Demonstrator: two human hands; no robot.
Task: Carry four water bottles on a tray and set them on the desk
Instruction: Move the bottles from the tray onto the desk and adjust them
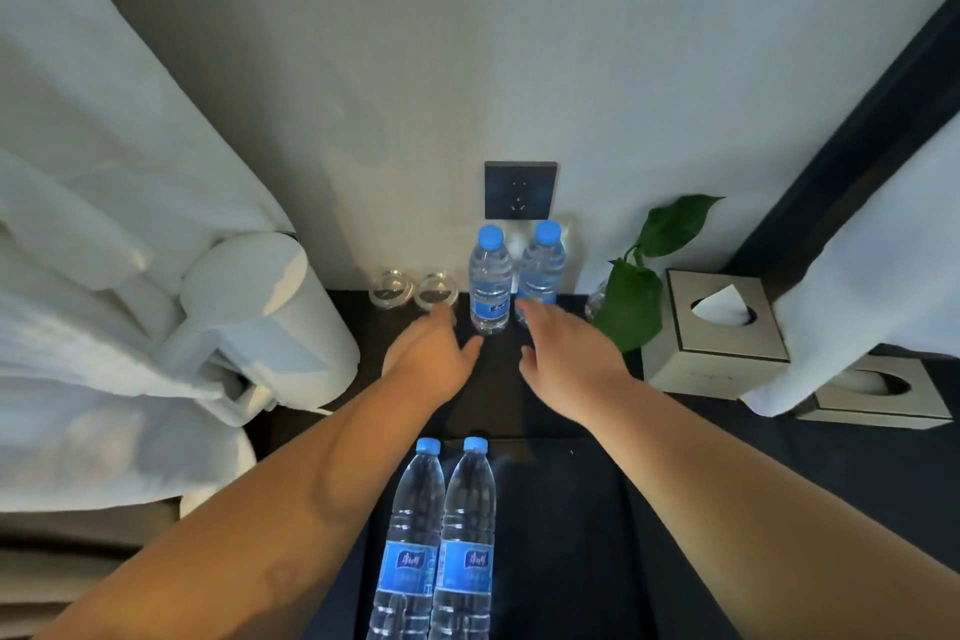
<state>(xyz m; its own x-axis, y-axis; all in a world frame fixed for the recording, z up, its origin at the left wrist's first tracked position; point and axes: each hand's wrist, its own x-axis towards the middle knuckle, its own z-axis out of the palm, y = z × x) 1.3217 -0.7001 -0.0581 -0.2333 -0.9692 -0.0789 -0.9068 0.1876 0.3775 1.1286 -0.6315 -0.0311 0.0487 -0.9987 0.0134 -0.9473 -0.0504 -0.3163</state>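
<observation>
Four water bottles in all: two standing upright at the far edge of the dark desk [493, 395] against the wall, left one [489, 278] and right one [541, 265] side by side; two more, left [410, 535] and right [465, 535], touching each other on the dark tray [566, 535] at the near edge. Left hand [434, 353] and right hand [566, 353] both spread loose, fingers released, grasping nothing, just short of the far pair. Two glasses [413, 288] further left, then one white kettle [260, 317]. To the right, one green plant [639, 291] and two tissue boxes [719, 327]. One wall socket [520, 190] above.
</observation>
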